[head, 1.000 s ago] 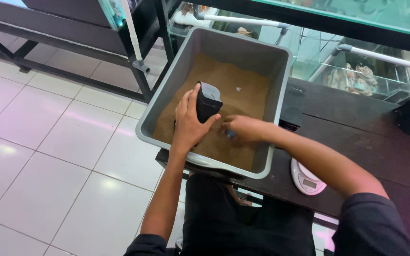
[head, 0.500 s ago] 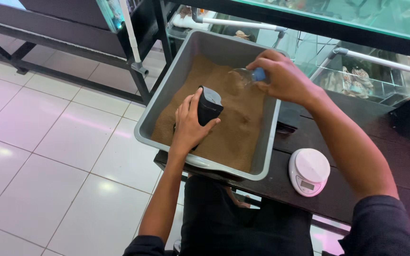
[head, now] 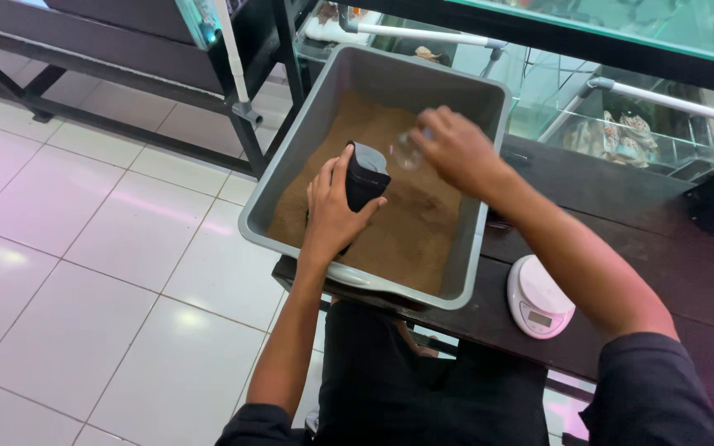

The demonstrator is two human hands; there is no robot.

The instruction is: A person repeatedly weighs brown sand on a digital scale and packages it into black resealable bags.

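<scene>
The picture is bright. Light from above makes shiny white and pink spots on the floor tiles (head: 84, 272). The right hand (head: 448, 149) looks blurry. The dark table (head: 621, 239) looks dim, and lines bend a little at the edges.

Tub (head: 287, 186) on table (head: 621, 248), sand (head: 406, 239) in it; pouch (head: 365, 175) upright in sand. Scale (head: 539, 297) right of tub. Glass tank (head: 621, 124) behind.

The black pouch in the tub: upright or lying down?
Upright. The black pouch stands on the brown sand in the grey tub, its top end up, with the left hand gripping its side.
</scene>
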